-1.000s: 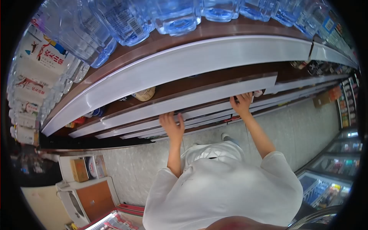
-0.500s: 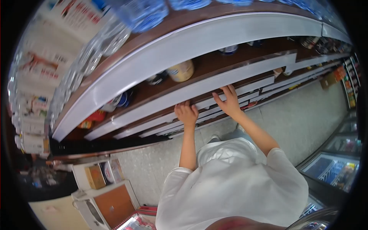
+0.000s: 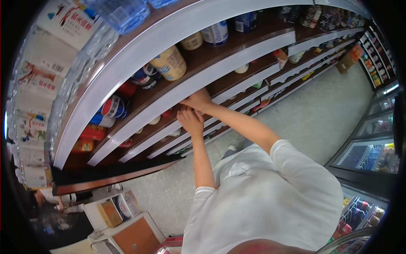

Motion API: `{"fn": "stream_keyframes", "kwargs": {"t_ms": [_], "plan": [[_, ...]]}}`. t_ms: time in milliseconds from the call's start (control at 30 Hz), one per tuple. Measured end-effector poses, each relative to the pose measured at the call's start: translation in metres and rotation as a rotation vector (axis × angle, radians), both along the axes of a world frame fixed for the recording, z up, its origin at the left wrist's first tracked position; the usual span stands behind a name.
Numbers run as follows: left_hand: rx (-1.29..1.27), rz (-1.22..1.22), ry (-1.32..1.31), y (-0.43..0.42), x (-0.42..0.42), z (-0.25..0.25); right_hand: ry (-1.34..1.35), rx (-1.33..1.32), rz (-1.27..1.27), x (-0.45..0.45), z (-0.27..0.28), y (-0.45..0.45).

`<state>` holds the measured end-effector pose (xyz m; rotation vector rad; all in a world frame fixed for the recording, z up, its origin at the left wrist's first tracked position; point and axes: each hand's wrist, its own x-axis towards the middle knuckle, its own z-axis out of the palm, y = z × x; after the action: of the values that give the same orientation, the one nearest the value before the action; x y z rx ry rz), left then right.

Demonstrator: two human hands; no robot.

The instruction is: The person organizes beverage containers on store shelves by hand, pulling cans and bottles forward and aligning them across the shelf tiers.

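My right hand reaches into the gap under a white-edged shelf; its fingertips are partly hidden, and I cannot make out anything in them. Just below it and close beside it, my left hand rests at the lower shelf's edge, its fingers loosely bent and a little apart, with nothing visible in them. A red item sits on that lower level, left of both hands. On the shelf above stand a cream-yellow can, a blue-and-white can and a Pepsi can.
Large water bottles stand on the top level, with wrapped bottle packs at the left. Glass-door coolers line the right side. A cardboard box sits on the grey floor. Another person is at the lower left.
My right hand has moved left and into the shelf gap, now close to my left hand. My left hand has shifted slightly left. The view has turned, showing more cans.
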<state>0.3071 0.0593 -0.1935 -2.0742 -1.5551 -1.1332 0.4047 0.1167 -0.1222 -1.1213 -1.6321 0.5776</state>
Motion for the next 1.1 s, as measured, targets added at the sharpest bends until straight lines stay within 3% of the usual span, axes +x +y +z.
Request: {"fn": "stream_keyframes", "kwargs": {"t_ms": [67,233,467,567,633,700,767,800,867,1000,1067,1100], "plan": [[0.016,0.005,-0.012,-0.001,0.001,0.001,-0.084,-0.065,0.054,0.011,0.001,-0.004],[0.062,-0.01,-0.036,0.001,0.002,0.003,-0.299,0.042,-0.245,0.046,-0.019,-0.012],[0.07,0.021,-0.066,0.0,0.009,0.005,-0.215,-0.006,-0.399,0.093,-0.012,-0.03],[0.06,0.027,-0.08,-0.002,0.012,0.007,-0.22,0.101,-0.45,0.098,-0.007,-0.029],[0.053,0.046,-0.071,-0.001,0.012,0.007,-0.391,0.2,-0.574,0.099,-0.001,-0.024],[0.053,0.046,-0.067,-0.002,0.013,0.007,-0.31,0.178,-0.532,0.1,-0.011,-0.008],[0.056,0.049,-0.059,-0.002,0.011,0.009,-0.183,-0.138,-0.401,0.098,-0.018,0.004],[0.052,0.036,-0.056,-0.003,0.011,0.01,-0.177,-0.133,-0.399,0.097,-0.022,0.01],[0.051,0.031,-0.054,-0.003,0.009,0.011,-0.174,0.008,-0.471,0.094,-0.025,0.017],[0.02,0.01,-0.041,-0.005,0.007,0.014,-0.128,0.045,-0.421,0.097,-0.026,0.01],[0.017,0.003,-0.045,-0.008,0.008,0.017,0.13,0.21,-0.271,0.1,-0.023,-0.007],[-0.01,-0.007,-0.061,-0.009,0.008,0.019,0.02,0.297,-0.266,0.106,-0.022,-0.021]]}}
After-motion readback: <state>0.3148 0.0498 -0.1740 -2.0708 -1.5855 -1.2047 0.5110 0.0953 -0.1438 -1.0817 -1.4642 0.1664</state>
